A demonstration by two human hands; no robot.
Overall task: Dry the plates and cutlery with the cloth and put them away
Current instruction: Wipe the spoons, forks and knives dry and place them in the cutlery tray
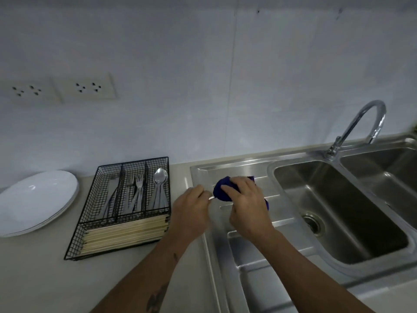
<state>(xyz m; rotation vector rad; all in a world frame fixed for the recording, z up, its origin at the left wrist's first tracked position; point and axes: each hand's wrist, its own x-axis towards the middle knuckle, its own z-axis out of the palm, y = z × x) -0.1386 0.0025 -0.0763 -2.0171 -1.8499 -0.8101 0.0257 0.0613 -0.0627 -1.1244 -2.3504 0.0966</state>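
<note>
At your 10 o'clock, a stack of white oval plates (37, 201) rests on the pale surface (40, 279) near the wall. Just to its right, at 11 o'clock, sits a black wire-mesh cutlery tray (119, 208). Its three rear compartments hold metal cutlery: what look like knives in the left one, steel forks (135, 193) in the middle, steel spoons (160, 188) on the right. The long front compartment is filled with pale wooden chopsticks (126, 233) lying crosswise.

Right of the tray, your left hand (191, 211) hovers at the edge of the stainless steel draining board (248, 274), fingers curled and pinching the end of a thin metal piece of cutlery (211, 197); only a short silver stretch shows, so which kind it is cannot be told. The rest of it disappears into the dark blue cloth (222, 188), which your right hand (246, 204) clasps around it at 12 o'clock, above the ribbed board.

Further right, at 2 o'clock, lies the stainless steel sink basin (338, 211) with its round drain, a second basin beyond it, and the curved chrome tap (361, 123) rising behind them against the wall.
</note>
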